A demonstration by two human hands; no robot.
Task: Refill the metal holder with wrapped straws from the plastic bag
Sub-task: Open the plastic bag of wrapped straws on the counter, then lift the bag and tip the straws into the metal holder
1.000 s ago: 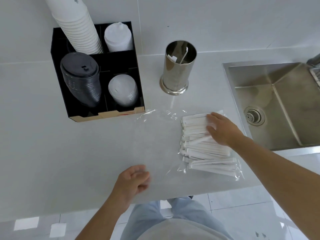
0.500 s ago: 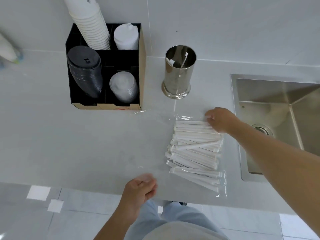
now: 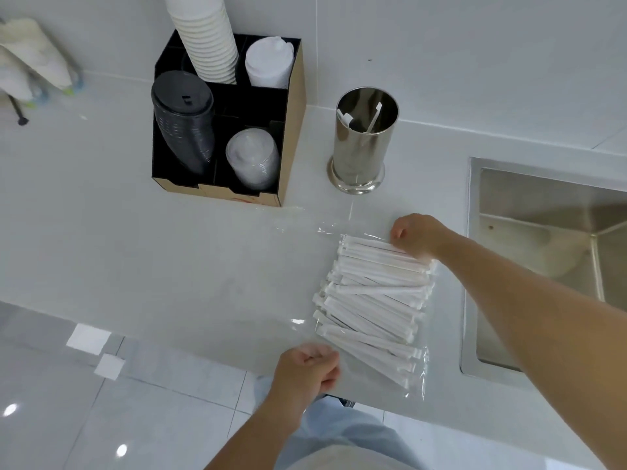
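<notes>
Fingers hidden: right hand (image 3: 415, 234) grip on plastic bag (image 3: 420, 369) unclear; left hand (image 3: 310, 369) pinches its edge.

View count: one, head-worn, wide-angle; no second view to share the scene with.
Vantage: above the counter (image 3: 142, 259), at the person's own standing place, their trousers and the floor at the bottom edge.
Facing: forward and steeply down, tilted toward the wall behind the counter.
Nearness: close; both forearms run in from the lower edge.
Left hand (image 3: 307, 369): low centre, fingers at the counter's near edge.
Right hand (image 3: 415, 234): mid-right.
Beyond the fingers: metal holder (image 3: 364, 144), cup organiser (image 3: 288, 130).
Right of the fingers: sink (image 3: 471, 266), cut by the frame.
Distortion: edges bow.
</notes>
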